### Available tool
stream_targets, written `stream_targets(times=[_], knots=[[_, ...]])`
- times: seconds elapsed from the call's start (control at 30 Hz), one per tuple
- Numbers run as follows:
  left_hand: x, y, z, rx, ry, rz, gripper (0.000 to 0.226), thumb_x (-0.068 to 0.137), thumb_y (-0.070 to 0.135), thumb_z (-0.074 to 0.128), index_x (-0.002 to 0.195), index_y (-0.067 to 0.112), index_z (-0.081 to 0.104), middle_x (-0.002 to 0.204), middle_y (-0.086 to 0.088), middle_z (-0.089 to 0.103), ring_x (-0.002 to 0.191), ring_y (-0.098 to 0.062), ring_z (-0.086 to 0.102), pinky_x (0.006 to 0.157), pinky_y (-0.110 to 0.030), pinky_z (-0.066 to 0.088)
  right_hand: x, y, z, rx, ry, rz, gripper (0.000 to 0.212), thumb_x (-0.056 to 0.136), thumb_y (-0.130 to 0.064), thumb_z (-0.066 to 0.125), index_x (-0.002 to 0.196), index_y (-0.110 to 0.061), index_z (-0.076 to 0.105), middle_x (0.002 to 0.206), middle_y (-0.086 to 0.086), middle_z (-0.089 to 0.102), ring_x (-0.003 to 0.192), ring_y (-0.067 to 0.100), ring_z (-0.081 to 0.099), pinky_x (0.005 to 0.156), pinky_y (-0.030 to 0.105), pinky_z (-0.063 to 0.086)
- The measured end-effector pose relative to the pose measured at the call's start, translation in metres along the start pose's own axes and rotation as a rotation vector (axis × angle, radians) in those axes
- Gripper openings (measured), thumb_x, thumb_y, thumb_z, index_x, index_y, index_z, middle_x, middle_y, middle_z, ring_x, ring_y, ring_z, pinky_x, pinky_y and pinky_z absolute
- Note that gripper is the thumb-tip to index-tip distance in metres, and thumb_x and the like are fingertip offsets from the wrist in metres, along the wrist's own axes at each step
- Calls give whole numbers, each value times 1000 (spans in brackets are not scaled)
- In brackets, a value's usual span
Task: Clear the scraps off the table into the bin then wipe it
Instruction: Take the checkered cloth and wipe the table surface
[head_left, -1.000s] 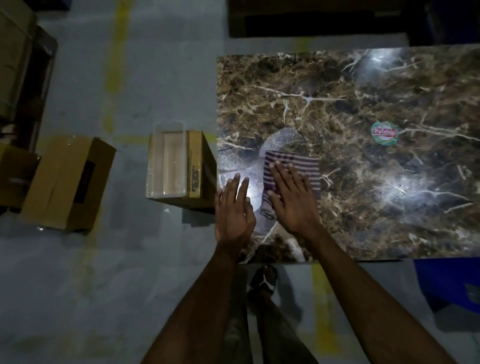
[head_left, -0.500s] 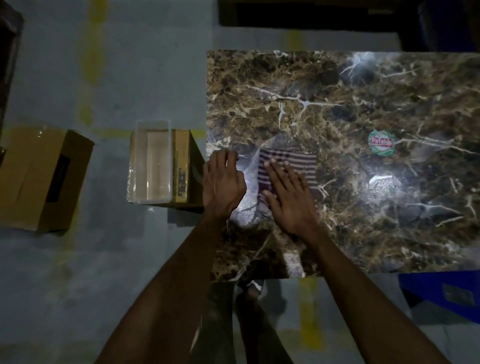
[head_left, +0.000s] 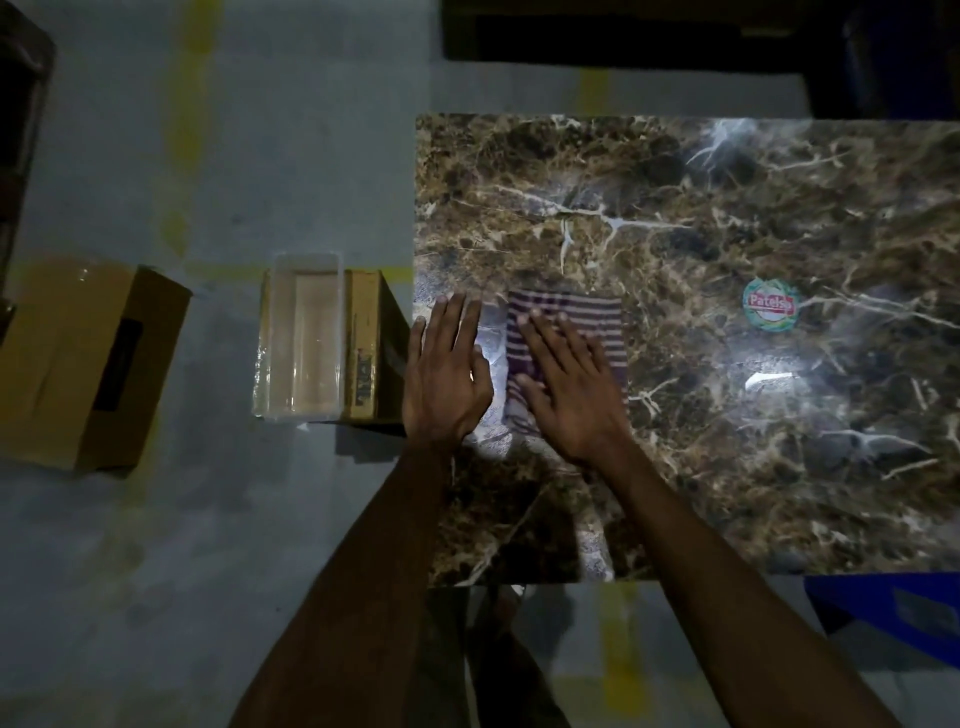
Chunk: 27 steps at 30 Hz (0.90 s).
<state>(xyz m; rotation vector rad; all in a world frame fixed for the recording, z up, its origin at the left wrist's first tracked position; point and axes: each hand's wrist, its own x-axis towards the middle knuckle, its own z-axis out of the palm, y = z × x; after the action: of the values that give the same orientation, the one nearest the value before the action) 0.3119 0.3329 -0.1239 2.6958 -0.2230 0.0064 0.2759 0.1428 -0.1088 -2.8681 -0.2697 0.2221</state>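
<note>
Table (head_left: 727, 415): brown marble-patterned top with pale veins, glossy enough to throw back white glare; seen from the head camera, it fills the right half of the view.
Cloth (head_left: 571, 322): folded, soft, striped purple and white, lying flat on the table near its left edge.
Right hand (head_left: 569, 387): fingers straight and spread, palm pressing flat on the cloth, likely so the whole pad drags across the surface for wiping.
Left hand (head_left: 447, 371): fingers straight and together, resting flat at the table's left edge just beside the cloth, holding nothing; it seems to brace or guard the edge.
Bin (head_left: 301, 338): clear plastic tub, rectangular, open-topped, on a cardboard box (head_left: 371, 343) just left of the table, probably placed below the edge to catch swept scraps.
Scraps: none visible on the table.
Sticker (head_left: 769, 310): round, green and red, stuck on the table, well right of the hands.
Second box (head_left: 88, 364): brown cardboard, on the grey floor farther left.
</note>
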Motion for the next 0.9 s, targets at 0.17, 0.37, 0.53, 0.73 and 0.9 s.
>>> stream_targets(times=[0.17,0.37,0.53,0.73,0.9], knots=[[0,-1,2,0,23,9,59,106,27,38,163,22,26,171,1,21,159,-17,13,129,-45,12,52,2,-4,47,109,185,64,111,-52,22,167,-25,7,175,-3,5,162,21,-1,128,46,-2],[-2,-4,1,-90,59,21,57,103,27,33,159,16,38,168,-2,32,157,-17,21,128,-47,17,41,-26,6,-14,59,-7,63,112,-49,19,168,-24,6,175,-3,4,162,20,-3,130,49,6],[0,-2,-2,-248,193,-161,51,101,13,40,151,9,49,157,-8,48,150,-23,37,125,-48,27,9,9,-4,16,45,67,63,111,-52,19,167,-29,3,175,-6,2,161,17,-4,130,45,4],[2,-3,5,-157,128,-144,59,103,21,27,160,6,32,167,-9,32,157,-19,23,130,-34,6,89,-12,-8,25,74,168,65,111,-51,14,167,-21,4,175,2,1,162,24,-3,129,51,1],[2,-5,4,-321,166,-167,50,106,19,32,153,7,46,161,-8,43,152,-21,34,129,-37,19,40,-32,0,-46,-19,-82,63,111,-49,20,168,-25,4,175,-3,2,162,20,-2,130,48,5]])
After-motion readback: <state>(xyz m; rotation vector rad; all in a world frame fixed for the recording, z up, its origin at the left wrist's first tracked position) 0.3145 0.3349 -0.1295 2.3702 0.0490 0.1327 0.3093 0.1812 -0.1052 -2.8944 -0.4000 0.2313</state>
